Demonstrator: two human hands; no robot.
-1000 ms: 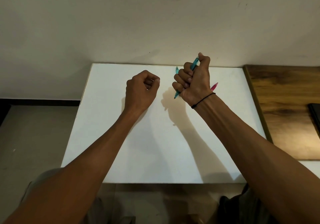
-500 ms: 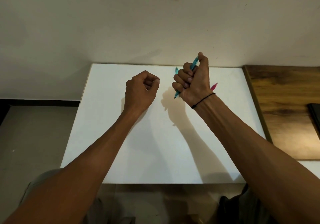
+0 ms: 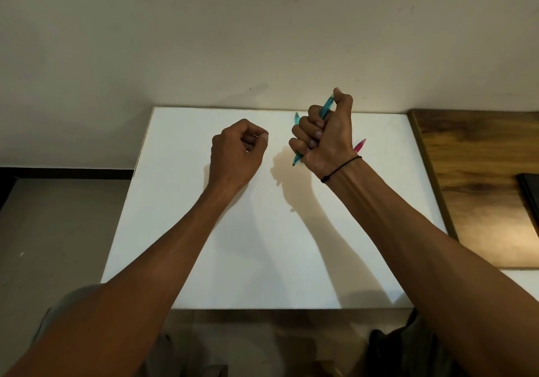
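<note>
Right hand (image 3: pixel 326 135) half-hides teal pen (image 3: pixel 328 105), perhaps two.

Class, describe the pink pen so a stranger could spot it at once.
Start at the white table against the wall. Over it the right hand grips a teal pen. Poking out just right of that hand is the pink pen, the only one not teal.

Head-worn view, down over table (image 3: pixel 262 260)

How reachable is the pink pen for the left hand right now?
Probably not directly. Only an end of the pink pen shows, past the wrist of the right hand; that hand, gripping a teal pen, stands between it and the empty left hand.
</note>
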